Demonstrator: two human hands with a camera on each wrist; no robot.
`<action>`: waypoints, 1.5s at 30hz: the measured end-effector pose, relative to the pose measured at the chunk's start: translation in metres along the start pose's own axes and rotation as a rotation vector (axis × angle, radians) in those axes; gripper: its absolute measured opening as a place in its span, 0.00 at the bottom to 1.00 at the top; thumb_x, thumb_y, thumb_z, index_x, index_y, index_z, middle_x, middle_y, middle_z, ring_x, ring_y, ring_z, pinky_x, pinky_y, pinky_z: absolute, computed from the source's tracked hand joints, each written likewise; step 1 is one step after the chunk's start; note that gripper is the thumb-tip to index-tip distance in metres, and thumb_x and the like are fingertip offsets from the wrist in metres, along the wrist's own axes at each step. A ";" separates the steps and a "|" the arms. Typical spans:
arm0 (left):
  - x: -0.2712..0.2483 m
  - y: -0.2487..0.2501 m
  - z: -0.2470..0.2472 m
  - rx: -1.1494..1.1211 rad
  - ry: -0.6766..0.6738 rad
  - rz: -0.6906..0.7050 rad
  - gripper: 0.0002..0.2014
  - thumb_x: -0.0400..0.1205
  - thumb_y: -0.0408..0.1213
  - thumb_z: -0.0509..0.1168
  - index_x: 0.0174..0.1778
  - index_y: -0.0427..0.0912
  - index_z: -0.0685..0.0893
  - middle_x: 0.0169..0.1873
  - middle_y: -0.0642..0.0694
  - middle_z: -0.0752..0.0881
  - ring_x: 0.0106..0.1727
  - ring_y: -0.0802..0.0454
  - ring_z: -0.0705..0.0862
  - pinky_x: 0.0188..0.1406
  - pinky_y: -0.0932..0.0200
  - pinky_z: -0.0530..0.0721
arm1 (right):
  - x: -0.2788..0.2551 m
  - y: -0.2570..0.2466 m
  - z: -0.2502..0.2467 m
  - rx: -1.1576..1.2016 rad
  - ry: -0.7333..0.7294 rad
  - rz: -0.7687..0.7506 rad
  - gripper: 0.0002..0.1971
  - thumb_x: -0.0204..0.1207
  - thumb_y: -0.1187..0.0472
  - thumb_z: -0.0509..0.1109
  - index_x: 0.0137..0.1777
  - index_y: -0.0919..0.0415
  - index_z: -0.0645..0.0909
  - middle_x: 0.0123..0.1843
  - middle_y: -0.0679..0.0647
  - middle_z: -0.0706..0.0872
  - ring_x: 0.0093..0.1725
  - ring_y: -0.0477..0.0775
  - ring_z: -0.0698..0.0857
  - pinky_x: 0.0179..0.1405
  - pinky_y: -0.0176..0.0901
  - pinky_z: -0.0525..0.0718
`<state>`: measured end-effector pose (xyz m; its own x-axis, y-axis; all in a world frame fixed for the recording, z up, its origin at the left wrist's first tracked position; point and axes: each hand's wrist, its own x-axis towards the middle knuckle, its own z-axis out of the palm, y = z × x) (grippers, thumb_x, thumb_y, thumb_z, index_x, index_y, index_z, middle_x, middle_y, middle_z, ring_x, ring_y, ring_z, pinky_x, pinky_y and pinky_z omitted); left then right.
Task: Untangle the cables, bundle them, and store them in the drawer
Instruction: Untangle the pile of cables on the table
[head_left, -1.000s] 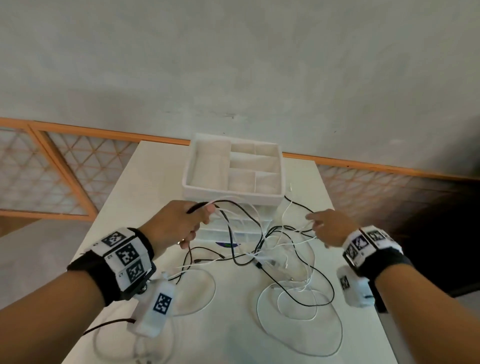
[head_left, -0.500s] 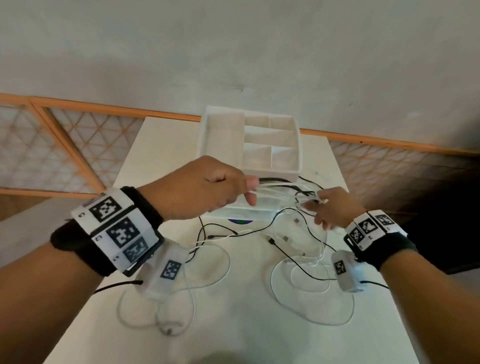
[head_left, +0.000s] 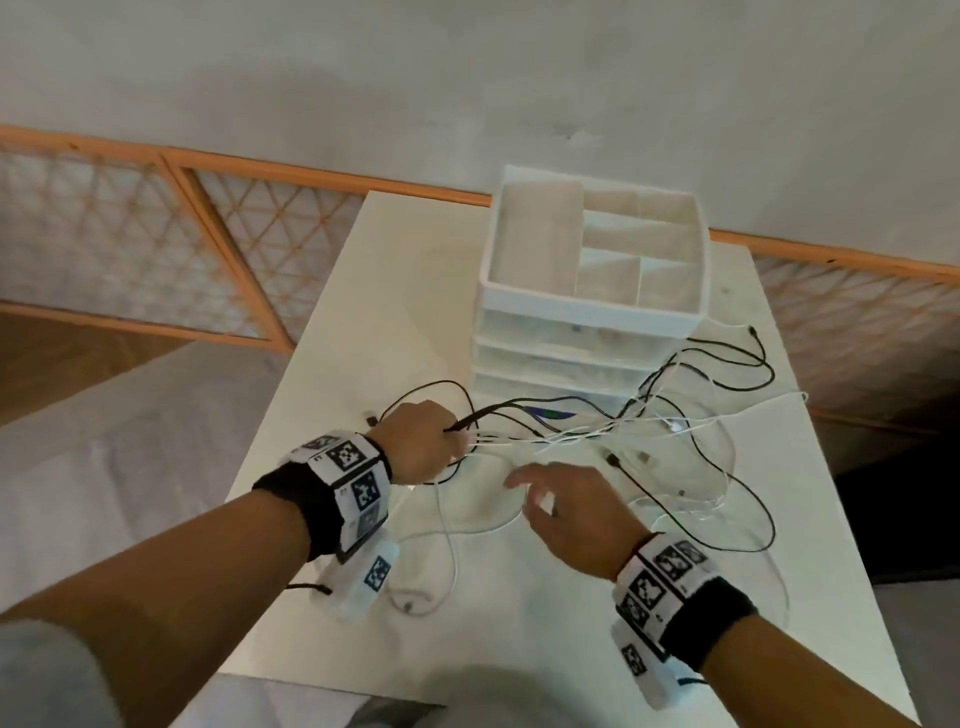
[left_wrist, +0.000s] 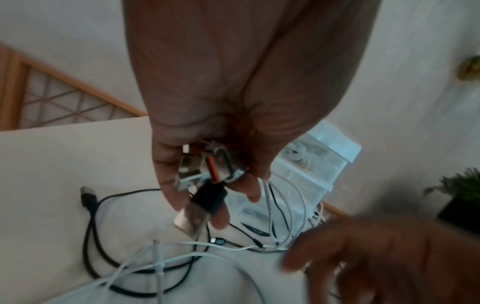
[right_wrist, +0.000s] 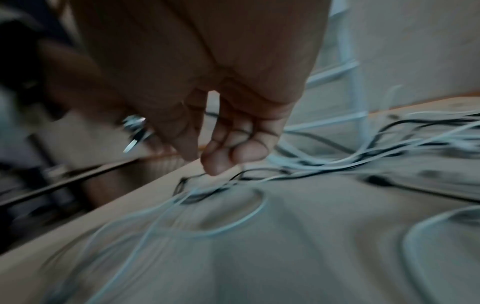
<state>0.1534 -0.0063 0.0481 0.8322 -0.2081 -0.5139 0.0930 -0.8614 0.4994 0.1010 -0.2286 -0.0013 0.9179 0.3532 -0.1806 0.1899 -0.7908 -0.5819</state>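
A tangle of thin black and white cables (head_left: 649, 431) spreads over the white table (head_left: 519, 639) in front of the white drawer unit (head_left: 566, 358). My left hand (head_left: 457, 431) grips a bunch of cable ends; the left wrist view shows several USB plugs (left_wrist: 207, 174) bunched in its curled fingers (left_wrist: 168, 185). My right hand (head_left: 524, 488) hovers just right of it over white loops, fingers loosely spread, holding nothing. In the blurred right wrist view its fingertips (right_wrist: 218, 164) hang just above a black strand (right_wrist: 259, 174). A loose black USB plug (left_wrist: 87, 195) lies left of my left hand.
The drawer unit carries an open divided tray (head_left: 592, 249) on top; its drawers look closed. An orange-framed lattice panel (head_left: 104, 234) runs behind the table. A dark potted plant (left_wrist: 459, 185) stands off to the right. Bare tabletop (head_left: 545, 649) lies near me.
My left hand came down and back toward me with the cable ends. The right hand let go of the strands by the drawers and moved left, close to the left hand.
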 end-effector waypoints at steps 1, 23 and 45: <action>-0.001 0.000 -0.001 -0.103 -0.009 0.004 0.14 0.86 0.41 0.60 0.48 0.37 0.88 0.45 0.40 0.92 0.38 0.48 0.86 0.39 0.56 0.84 | 0.002 -0.012 0.016 -0.031 -0.144 -0.054 0.23 0.76 0.56 0.66 0.69 0.33 0.75 0.47 0.39 0.85 0.41 0.40 0.81 0.52 0.50 0.86; -0.008 0.047 -0.010 -0.608 -0.042 0.278 0.21 0.87 0.52 0.59 0.50 0.32 0.76 0.29 0.51 0.86 0.22 0.45 0.72 0.17 0.62 0.71 | 0.009 -0.028 -0.152 -0.045 0.547 0.091 0.07 0.82 0.45 0.67 0.47 0.46 0.80 0.28 0.49 0.88 0.32 0.53 0.87 0.39 0.50 0.87; -0.003 0.085 -0.040 -0.577 -0.014 0.334 0.17 0.89 0.48 0.59 0.53 0.34 0.76 0.30 0.46 0.87 0.21 0.48 0.73 0.16 0.62 0.70 | 0.028 -0.024 -0.170 -0.019 0.510 0.160 0.12 0.74 0.43 0.76 0.35 0.46 0.83 0.23 0.47 0.84 0.27 0.47 0.82 0.33 0.42 0.81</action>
<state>0.1804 -0.0602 0.1200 0.8602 -0.4300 -0.2741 0.1127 -0.3639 0.9246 0.1811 -0.2845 0.1427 0.9879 -0.0567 0.1447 0.0351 -0.8256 -0.5632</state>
